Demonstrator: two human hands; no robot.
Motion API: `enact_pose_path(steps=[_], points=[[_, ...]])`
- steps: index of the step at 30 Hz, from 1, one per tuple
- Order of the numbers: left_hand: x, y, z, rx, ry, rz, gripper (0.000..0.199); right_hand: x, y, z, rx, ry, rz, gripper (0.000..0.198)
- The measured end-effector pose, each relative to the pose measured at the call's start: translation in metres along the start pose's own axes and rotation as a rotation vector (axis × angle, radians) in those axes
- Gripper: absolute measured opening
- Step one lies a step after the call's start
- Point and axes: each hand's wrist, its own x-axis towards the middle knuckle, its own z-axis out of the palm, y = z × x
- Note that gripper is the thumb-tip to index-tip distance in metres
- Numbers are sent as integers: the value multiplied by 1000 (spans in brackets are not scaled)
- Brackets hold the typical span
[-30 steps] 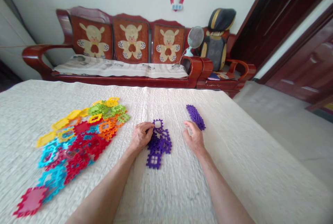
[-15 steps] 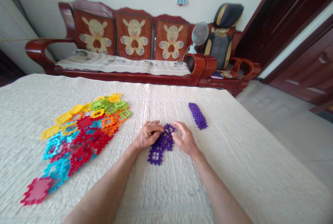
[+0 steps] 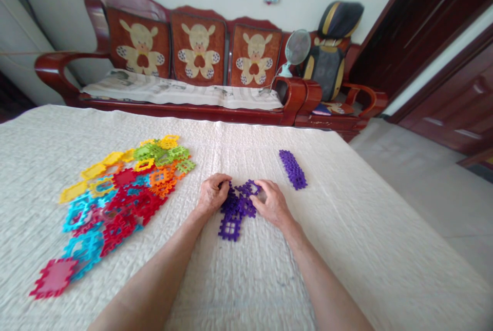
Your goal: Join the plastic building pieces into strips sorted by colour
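Note:
A small heap of purple interlocking plastic tiles [image 3: 246,207] lies on the cloth between my two hands, with a window-like tile [image 3: 230,228] at its near end. My left hand [image 3: 213,193] is closed at the heap's left side, its fingers curled on the edge of a dark purple tile that they partly hide. On the other side, my right hand [image 3: 272,202] has its thumb and index finger around the edge of a purple tile [image 3: 252,187] at the top right of the heap. Farther right lies a neat row of overlapping purple tiles [image 3: 292,169].
A spread pile of red, blue, yellow, green and orange tiles [image 3: 123,208] covers the left of the table, which has a cream quilted cloth [image 3: 346,249]. Beyond stand a wooden sofa [image 3: 185,108] with bear cushions, a small fan [image 3: 297,47] and a chair [image 3: 325,72].
My left hand has drawn slightly left, and its fingers have curled at the heap's edge. The purple tiles have spread apart a little. My right hand has closed in on the upper right tile.

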Motion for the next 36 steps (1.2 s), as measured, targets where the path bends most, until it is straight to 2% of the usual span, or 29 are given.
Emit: enact_pose_path(steps=[7,11,15,19,22,25,30,32,36], points=[[0,0,-1,-10,-5,-16,26,-1,14,-10,-93,35,22,40],[0,0,-1,-4,-8,-20,26,-1,9,-12,-114,9,10,47],[0,0,-1,-5,-9,-10,26,0,4,-11,-124,-41,-16,45],[0,0,-1,-3,-11,-22,26,-1,2,-9,-102,-15,-12,45],[1,-1,-1,3,-14,-43,27,-1,1,-9,-62,89,-5,49],[1,-2,-1,5,-15,-57,28,0,6,-14,-65,274,18,51],[1,-3,0,2,-2,-60,29,-4,35,-33,-180,605,204,57],[1,-4,1,3,0,-59,29,-9,48,-39,-226,656,275,59],[1,-5,1,0,4,-58,30,-18,64,-38,-260,623,374,63]])
